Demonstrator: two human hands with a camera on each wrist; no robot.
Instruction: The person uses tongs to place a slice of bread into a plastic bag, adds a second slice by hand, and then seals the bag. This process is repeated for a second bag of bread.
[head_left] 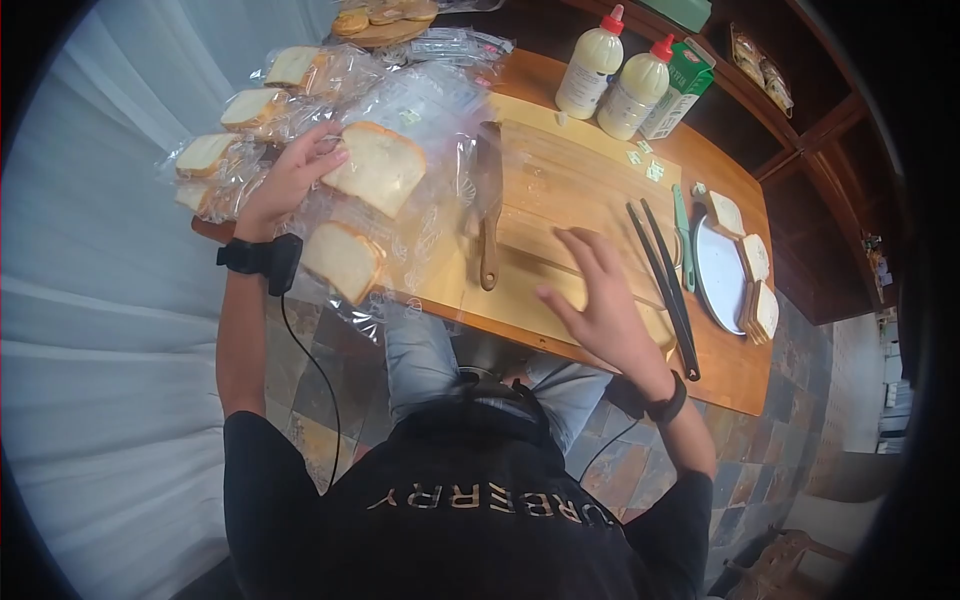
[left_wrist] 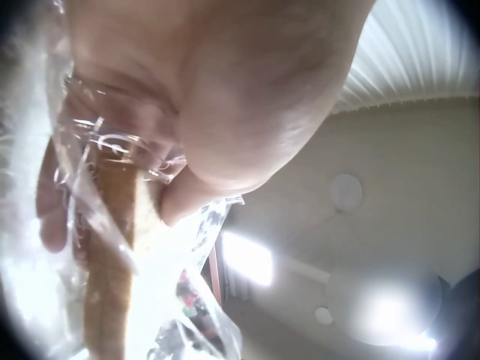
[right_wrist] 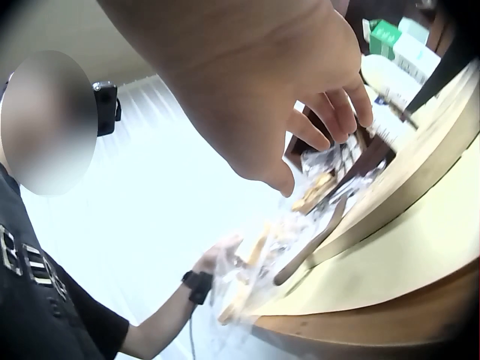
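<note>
My left hand (head_left: pixel 288 182) pinches a slice of bread (head_left: pixel 375 168) by its left edge, thumb on top, over a spread of clear plastic wrapping (head_left: pixel 425 105). In the left wrist view the crust (left_wrist: pixel 112 262) shows between thumb and fingers, with crinkled film lying over the fingers. Nearer the body, more sliced bread (head_left: pixel 342 258) sits on the plastic. My right hand (head_left: pixel 605 305) hovers over the front of the wooden cutting board (head_left: pixel 580 175), fingers spread and holding nothing. A knife with a brown handle (head_left: pixel 489 255) lies along the board's left edge.
Wrapped bread portions (head_left: pixel 250 108) line the table's left side. Two red-capped bottles (head_left: pixel 590 75) and a green-and-white carton (head_left: pixel 680 90) stand at the back. Black tongs (head_left: pixel 665 285), a green-handled utensil (head_left: pixel 685 240), a white plate (head_left: pixel 718 275) and bread stacks (head_left: pixel 757 258) lie at right.
</note>
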